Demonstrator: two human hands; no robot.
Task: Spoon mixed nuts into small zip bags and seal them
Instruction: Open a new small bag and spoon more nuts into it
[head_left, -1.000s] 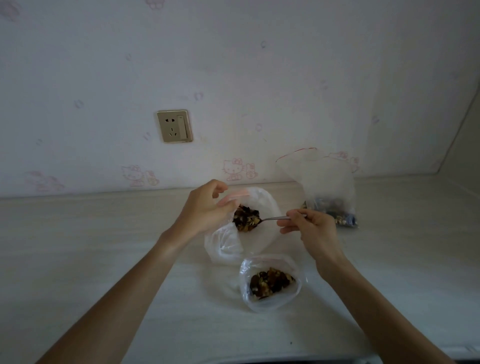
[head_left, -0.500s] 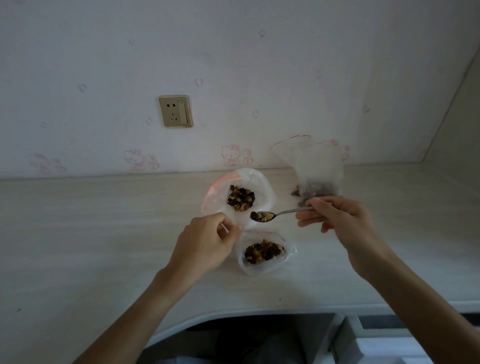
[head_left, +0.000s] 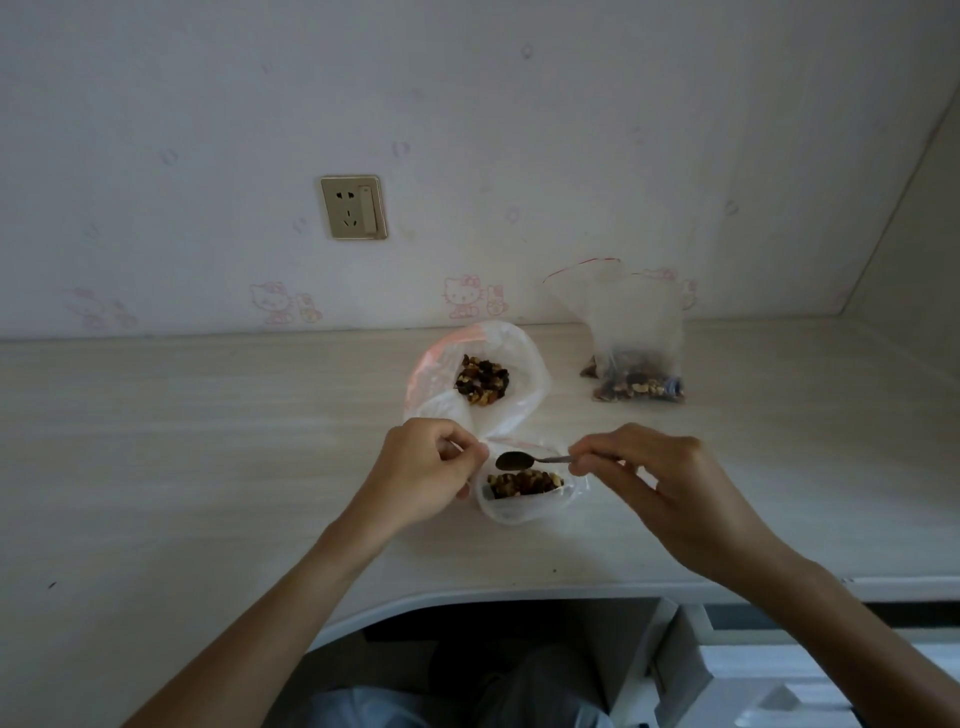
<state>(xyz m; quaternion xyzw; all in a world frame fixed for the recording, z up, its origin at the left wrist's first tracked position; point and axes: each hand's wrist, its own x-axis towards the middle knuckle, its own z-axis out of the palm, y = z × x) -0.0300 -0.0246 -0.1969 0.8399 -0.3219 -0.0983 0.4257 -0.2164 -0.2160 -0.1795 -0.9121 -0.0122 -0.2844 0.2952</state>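
Head view: my left hand (head_left: 422, 467) pinches the crinkled clear rim of the small zip bag (head_left: 524, 499) on the pale wood-grain surface (head_left: 208, 441); my right hand (head_left: 657, 483) grips a thin metal spoon (head_left: 535, 460) just over its lumpy brown nuts (head_left: 524, 482).

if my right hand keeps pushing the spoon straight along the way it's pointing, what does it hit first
Probably the left hand. The right hand aims the spoon leftward over the small bag, whose rim the left hand pinches. Depth is unclear, so it might pass just above.
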